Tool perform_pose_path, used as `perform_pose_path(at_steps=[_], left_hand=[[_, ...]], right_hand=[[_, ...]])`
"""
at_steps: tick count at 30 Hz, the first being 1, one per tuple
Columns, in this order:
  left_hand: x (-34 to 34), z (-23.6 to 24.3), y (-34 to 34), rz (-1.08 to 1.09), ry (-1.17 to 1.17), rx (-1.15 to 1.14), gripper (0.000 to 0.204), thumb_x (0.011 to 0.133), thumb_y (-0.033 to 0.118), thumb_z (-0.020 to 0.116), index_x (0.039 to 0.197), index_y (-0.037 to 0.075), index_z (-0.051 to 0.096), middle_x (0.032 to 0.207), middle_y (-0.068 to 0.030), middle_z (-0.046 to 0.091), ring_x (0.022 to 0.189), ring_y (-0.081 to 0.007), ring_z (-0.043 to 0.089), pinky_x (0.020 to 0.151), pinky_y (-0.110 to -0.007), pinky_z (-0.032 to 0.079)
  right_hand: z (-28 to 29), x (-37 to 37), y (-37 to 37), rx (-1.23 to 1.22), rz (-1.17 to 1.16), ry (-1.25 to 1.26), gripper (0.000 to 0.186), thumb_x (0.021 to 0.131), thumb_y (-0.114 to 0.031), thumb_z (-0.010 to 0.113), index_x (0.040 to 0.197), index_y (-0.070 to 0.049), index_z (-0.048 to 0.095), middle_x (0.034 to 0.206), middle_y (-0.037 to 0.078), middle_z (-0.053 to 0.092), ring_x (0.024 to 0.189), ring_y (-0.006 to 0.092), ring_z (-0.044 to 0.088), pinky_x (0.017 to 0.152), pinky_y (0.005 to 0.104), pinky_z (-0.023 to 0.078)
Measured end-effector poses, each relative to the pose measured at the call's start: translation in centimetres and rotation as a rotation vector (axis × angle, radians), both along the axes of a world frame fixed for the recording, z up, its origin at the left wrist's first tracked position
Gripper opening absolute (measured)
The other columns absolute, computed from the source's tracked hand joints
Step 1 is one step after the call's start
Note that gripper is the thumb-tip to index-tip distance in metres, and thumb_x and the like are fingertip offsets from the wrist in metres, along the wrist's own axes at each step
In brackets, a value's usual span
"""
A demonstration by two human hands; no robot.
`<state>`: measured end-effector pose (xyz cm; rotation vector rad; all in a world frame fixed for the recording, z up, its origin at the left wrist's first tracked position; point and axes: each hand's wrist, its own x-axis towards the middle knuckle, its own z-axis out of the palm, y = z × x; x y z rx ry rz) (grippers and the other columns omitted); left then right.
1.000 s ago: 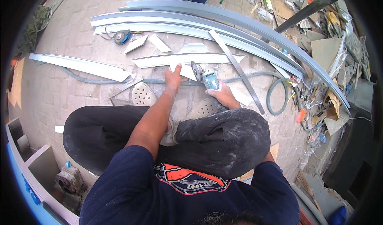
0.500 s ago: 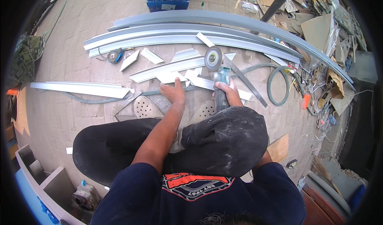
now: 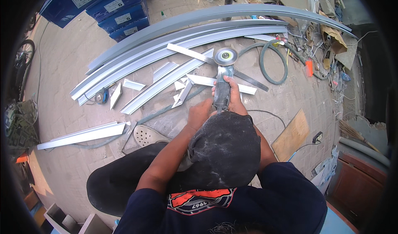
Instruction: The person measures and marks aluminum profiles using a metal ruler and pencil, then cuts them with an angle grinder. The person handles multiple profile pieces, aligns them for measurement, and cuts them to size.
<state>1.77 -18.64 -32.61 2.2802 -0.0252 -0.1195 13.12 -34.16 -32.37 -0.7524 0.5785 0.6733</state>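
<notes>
An angle grinder [image 3: 222, 84] points away from me, its round disc [image 3: 226, 56] at the far end facing up. My right hand [image 3: 236, 97] is wrapped around its dark body from the right, thumb on top. Against the grinder's rear end, on its left side, rests my left hand [image 3: 200, 113], fingers curled in and partly hidden. Beneath and beside the tool lie a cut white strip [image 3: 203, 80], a short angled offcut [image 3: 182, 94] and a dark flat metal bar [image 3: 253, 80]. A longer grooved profile [image 3: 166, 82] lies slantwise to the left.
Long pale profiles [image 3: 166, 47] stretch across the far side, with stacked blue boxes [image 3: 120, 20] behind. A tape measure [image 3: 101, 96] lies left. A coiled hose [image 3: 262, 64] and debris [image 3: 327, 35] are at right, near a wooden board [image 3: 292, 134]. Another profile [image 3: 83, 135] lies near left.
My left hand has drawn back from the white offcuts to the grinder's rear end. Some offcuts have shifted. The view has turned, showing more of the blue boxes.
</notes>
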Motion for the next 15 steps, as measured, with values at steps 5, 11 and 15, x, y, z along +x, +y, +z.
perform_pose_path(at_steps=[5, 11, 15], left_hand=[[0.6, -1.1, -0.3, -0.015, 0.1, -0.295, 0.05, 0.098, 0.039, 0.081, 0.13, 0.006, 0.063, 0.1, -0.0106, 0.075, 0.091, -0.0277, 0.077, 0.075, -0.041, 0.058], [3.6, -2.5, -1.7, -0.144, 0.801, -0.993, 0.06, 0.101, 0.04, 0.079, 0.141, -0.001, 0.059, 0.108, -0.0134, 0.074, 0.096, -0.0216, 0.075, 0.08, -0.035, 0.057], [3.0, -1.5, -5.0, -0.184, 0.657, -0.725, 0.061, 0.1, 0.039, 0.079, 0.14, -0.002, 0.059, 0.113, -0.017, 0.074, 0.102, -0.0256, 0.074, 0.086, -0.038, 0.057]], right_hand=[[-0.7, -1.4, -1.5, 0.085, -0.104, -0.034, 0.057, 0.099, -0.045, 0.07, 0.133, -0.001, 0.061, 0.109, 0.015, 0.074, 0.088, 0.0248, 0.076, 0.074, 0.0401, 0.067], [0.2, -2.2, -6.0, 0.067, -0.169, -0.295, 0.063, 0.098, -0.041, 0.075, 0.142, -0.001, 0.056, 0.119, 0.016, 0.072, 0.102, 0.0271, 0.074, 0.089, 0.0429, 0.065], [1.0, -4.0, -6.8, -0.2, -0.186, -0.174, 0.062, 0.093, -0.032, 0.082, 0.14, -0.001, 0.055, 0.116, 0.013, 0.069, 0.101, 0.0244, 0.071, 0.088, 0.0407, 0.061]])
